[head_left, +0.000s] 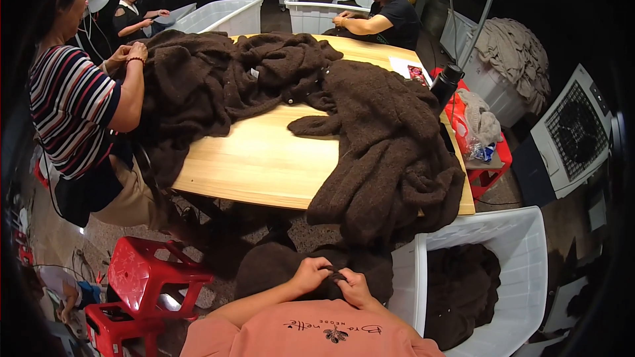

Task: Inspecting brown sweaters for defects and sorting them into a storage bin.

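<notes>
Low in front of my body, my left hand (309, 276) and my right hand (354, 287) are close together, fingers pinched. Between them is a bit of dark brown knit fabric (335, 273). The same kind of dark brown knitted garment (271, 270) lies spread over my lap. Its exact shape is hard to make out there. Beyond it, a heap of dark brown knitwear (390, 139) covers the right part of the wooden table (264, 162) and hangs over its near edge.
A white bin (539, 271) holding dark brown knitwear stands at my right. Red stools (142, 274) are at lower left. A person (76, 99) works at the table's left, another (390, 16) at its far side. A black bottle (448, 82) stands on the right edge.
</notes>
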{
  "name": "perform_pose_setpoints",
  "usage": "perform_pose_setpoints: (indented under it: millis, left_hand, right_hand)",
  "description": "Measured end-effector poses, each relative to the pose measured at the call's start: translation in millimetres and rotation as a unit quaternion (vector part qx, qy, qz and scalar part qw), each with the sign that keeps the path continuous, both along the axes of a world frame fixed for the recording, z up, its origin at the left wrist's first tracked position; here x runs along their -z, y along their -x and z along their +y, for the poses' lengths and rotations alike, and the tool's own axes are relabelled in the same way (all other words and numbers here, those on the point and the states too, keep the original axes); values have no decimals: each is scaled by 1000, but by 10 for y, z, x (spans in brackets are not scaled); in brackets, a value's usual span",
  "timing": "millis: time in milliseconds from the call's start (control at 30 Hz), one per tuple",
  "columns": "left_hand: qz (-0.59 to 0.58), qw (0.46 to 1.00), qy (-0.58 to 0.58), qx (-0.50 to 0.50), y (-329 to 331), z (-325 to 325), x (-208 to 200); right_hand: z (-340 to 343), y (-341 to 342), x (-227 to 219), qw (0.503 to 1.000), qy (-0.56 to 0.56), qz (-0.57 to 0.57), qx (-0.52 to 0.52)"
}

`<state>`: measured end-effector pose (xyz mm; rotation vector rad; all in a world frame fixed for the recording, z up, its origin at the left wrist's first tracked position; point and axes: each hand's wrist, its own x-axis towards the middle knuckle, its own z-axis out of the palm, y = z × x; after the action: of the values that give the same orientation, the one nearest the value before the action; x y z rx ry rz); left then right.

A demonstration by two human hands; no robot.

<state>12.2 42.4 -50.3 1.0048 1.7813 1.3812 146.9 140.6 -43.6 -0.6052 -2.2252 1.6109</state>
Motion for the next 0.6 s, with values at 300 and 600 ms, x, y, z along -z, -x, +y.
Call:
perform_pose_setpoints:
  millis: [300, 600]
  left_hand:
    - [-179, 980, 46, 75, -41, -121, -22]
    - [57, 987, 129, 77, -117, -86, -85]
  right_hand:
    - [159, -182, 130, 955, 280, 41, -87]
    - [-18, -17, 41, 993, -66, 94, -38]
